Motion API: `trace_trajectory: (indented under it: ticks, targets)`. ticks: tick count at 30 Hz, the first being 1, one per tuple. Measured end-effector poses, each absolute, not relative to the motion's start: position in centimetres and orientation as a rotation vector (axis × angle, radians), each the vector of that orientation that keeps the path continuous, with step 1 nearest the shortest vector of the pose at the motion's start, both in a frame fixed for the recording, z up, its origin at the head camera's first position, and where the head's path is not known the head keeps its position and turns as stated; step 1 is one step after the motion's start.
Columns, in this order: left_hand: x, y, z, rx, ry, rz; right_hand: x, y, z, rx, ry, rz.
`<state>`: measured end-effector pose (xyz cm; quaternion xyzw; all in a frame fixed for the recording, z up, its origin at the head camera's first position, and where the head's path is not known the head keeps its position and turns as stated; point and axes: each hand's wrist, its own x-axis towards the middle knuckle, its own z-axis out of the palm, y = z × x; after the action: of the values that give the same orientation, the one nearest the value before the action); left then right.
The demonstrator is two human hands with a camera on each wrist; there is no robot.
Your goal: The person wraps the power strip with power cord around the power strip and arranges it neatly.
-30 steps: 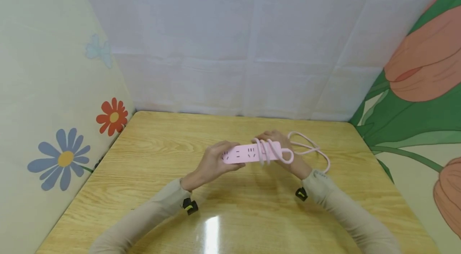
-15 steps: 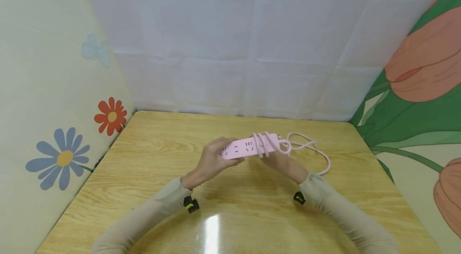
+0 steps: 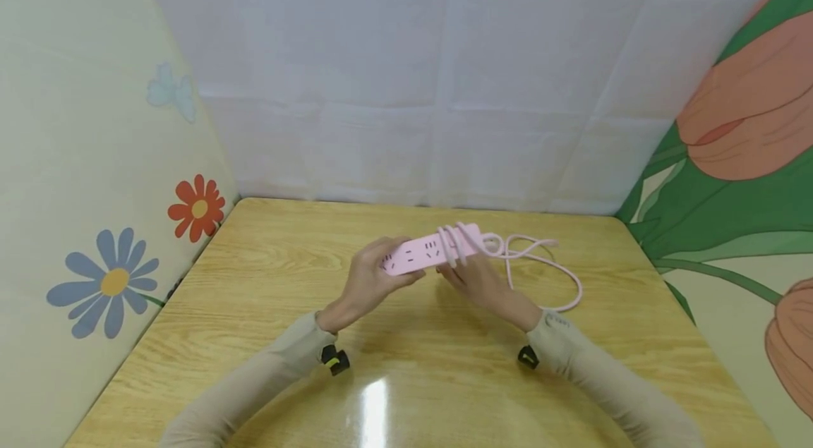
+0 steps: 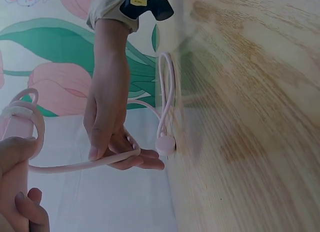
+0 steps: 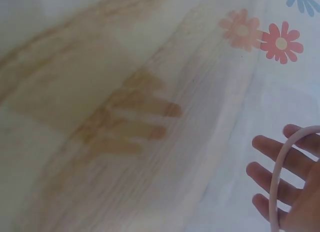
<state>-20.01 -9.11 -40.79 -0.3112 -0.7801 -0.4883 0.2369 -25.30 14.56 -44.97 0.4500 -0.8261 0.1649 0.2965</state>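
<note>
A pink power strip (image 3: 416,255) is held up over the table, its right end tilted away. My left hand (image 3: 371,277) grips its left end, with the thumb and fingers around it in the left wrist view. Several turns of pink cord (image 3: 452,245) wrap the strip's right half. Below that wrapped end is my right hand (image 3: 479,286). In the right wrist view the cord (image 5: 276,184) crosses the palm side of my right hand (image 5: 300,192), whose fingers are spread and nearly straight. The left wrist view shows a cord length (image 4: 80,167) running from the strip to these fingers.
The wooden table (image 3: 286,250) is under both hands. Loose cord (image 3: 574,282) lies looped on it to the right, with a round pink end piece (image 4: 165,145) seen in the left wrist view. A white cloth (image 3: 336,81) hangs behind, and flower-painted walls (image 3: 70,152) stand at the sides.
The power strip has shifted left and away from me, its right end rising in view. My right hand has come from behind the strip to its near side, below the wrapped cord.
</note>
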Motion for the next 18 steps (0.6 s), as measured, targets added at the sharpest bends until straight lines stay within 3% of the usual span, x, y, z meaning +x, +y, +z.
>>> trace_trajectory:
  ticks: [18]
  targets:
    - [-20.3,-9.8,-40.8,-0.646,-2.22,-1.379,-23.3,14.5,-44.1,1.419,-2.448,0.49]
